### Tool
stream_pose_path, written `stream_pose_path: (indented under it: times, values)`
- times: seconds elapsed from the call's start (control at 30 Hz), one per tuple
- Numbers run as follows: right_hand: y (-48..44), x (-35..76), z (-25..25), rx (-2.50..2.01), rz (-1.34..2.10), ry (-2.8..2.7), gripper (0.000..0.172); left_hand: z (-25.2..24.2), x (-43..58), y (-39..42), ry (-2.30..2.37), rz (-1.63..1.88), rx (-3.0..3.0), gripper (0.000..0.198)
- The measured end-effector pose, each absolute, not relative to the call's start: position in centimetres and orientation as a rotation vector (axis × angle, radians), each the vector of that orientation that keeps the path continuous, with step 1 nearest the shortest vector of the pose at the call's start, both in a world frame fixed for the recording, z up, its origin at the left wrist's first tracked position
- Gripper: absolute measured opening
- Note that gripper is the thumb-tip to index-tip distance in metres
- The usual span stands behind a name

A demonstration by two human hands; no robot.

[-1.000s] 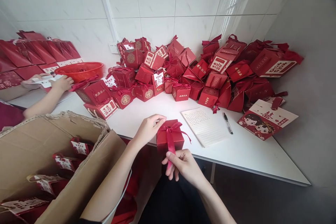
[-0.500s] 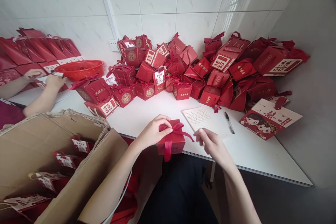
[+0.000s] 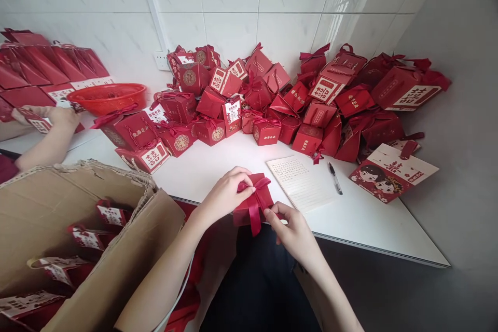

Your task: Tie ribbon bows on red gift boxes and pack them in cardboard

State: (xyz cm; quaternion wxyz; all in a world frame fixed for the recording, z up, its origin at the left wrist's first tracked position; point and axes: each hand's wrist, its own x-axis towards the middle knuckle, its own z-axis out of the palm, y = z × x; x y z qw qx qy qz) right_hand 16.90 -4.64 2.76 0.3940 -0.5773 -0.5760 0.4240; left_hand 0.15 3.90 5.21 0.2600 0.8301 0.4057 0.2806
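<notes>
A small red gift box sits at the table's near edge, above my lap, tied with a dark red ribbon. My left hand comes over its left side, thumb and fingers pinched on the bow at the middle of the lid. At the box's right side, my right hand is closed, with thumb and forefinger together on the ribbon's right tail. The fingers mostly cover that tail. Another tail hangs down the front of the box between my hands.
Behind lies a heap of red gift boxes. A lined notepad, a pen and a printed gift bag lie rightward. Left are a cardboard carton holding several bags, a red basket and another person's hands.
My right hand has moved left and down from beside the notepad to the box's right side, closing on the ribbon tail. My left hand stays on the bow. The view has shifted slightly.
</notes>
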Motion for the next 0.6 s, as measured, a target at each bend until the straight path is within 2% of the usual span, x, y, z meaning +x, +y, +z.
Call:
stream_pose_path:
  times: [0.27,0.6]
  values:
    - [-4.3,17.1,1.1,-1.323,1.015,-1.446,0.036,4.1,0.4,4.7,1.049,0.873,2.093,0.012]
    - [-6.4,16.4,-0.8,-1.316,1.187,-1.494,0.035,3.8,0.4,4.7,1.039,0.894,2.062,0.011]
